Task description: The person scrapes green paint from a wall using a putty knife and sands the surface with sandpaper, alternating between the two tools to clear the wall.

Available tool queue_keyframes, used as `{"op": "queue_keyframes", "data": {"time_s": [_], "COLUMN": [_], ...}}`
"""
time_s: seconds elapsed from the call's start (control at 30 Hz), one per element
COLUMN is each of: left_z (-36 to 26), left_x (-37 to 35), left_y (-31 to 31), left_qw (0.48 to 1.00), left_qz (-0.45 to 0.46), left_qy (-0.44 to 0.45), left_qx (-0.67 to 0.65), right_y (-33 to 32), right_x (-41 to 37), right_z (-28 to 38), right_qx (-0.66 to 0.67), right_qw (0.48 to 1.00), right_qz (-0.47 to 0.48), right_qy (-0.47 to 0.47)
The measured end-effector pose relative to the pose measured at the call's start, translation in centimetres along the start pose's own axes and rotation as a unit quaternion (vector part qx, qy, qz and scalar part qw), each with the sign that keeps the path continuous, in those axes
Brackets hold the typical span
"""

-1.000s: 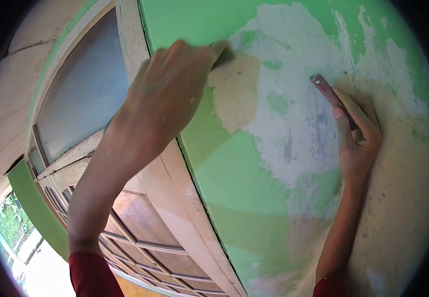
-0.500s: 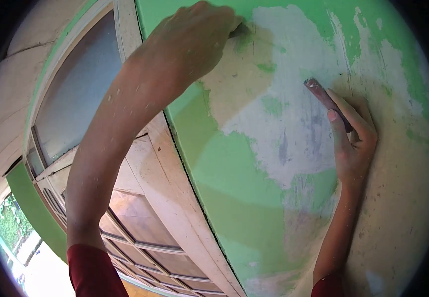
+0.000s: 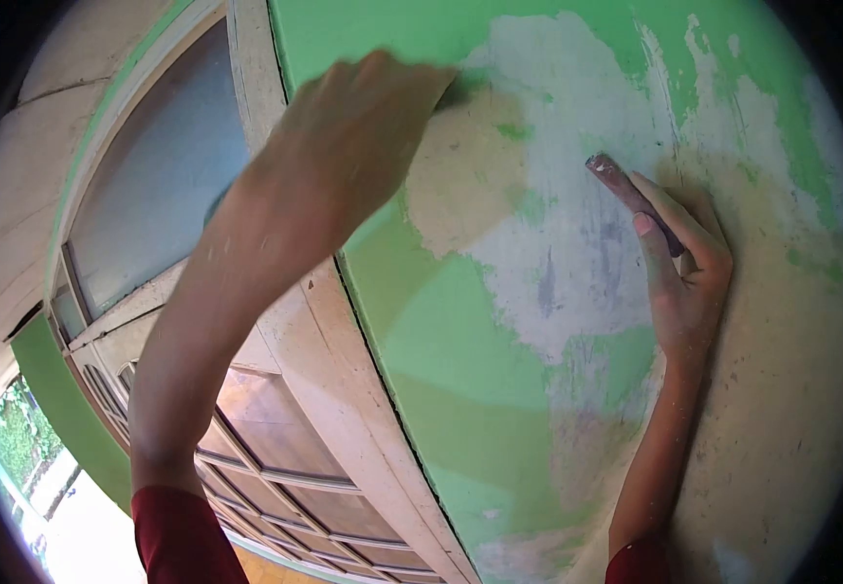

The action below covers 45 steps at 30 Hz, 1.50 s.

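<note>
My left hand (image 3: 344, 146) presses a small dark abrasive piece (image 3: 453, 91) against the green wall (image 3: 460, 331), at the upper edge of a beige patch of bare plaster (image 3: 465, 175). The piece is mostly hidden under my fingers. My right hand (image 3: 684, 263) rests against the wall to the right and holds a narrow scraper (image 3: 626, 190), whose blade end points up and left over a whitish scraped area (image 3: 577, 253).
A cream wooden door frame (image 3: 344, 389) runs along the wall's left edge, with a glass transom (image 3: 149, 185) above and panelled glazed doors (image 3: 275, 457) below. Bright outdoor greenery (image 3: 18, 438) shows at the lower left.
My left hand rubbed upward along the wall half a second ago and has come back down a little. My right hand with the scraper has drifted slightly left.
</note>
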<state>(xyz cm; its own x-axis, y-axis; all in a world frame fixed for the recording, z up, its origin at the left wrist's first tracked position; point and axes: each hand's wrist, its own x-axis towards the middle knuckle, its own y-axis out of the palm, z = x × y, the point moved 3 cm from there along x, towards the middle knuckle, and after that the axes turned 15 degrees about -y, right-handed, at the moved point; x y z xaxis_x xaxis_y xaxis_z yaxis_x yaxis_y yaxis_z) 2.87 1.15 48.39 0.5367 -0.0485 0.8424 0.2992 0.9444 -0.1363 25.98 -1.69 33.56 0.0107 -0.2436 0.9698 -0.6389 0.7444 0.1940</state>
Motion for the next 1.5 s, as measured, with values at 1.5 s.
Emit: {"op": "queue_keyframes", "data": {"time_s": [1.5], "left_z": [-15.1], "left_x": [-48.8], "left_y": [1.8], "left_qw": [0.142], "left_qz": [0.538], "left_qy": [-0.489], "left_qx": [-0.672], "right_y": [9.5], "right_x": [-6.1], "right_z": [4.6], "right_qx": [-0.216], "right_qw": [0.926], "right_qz": [0.049], "right_qy": [-0.305]}}
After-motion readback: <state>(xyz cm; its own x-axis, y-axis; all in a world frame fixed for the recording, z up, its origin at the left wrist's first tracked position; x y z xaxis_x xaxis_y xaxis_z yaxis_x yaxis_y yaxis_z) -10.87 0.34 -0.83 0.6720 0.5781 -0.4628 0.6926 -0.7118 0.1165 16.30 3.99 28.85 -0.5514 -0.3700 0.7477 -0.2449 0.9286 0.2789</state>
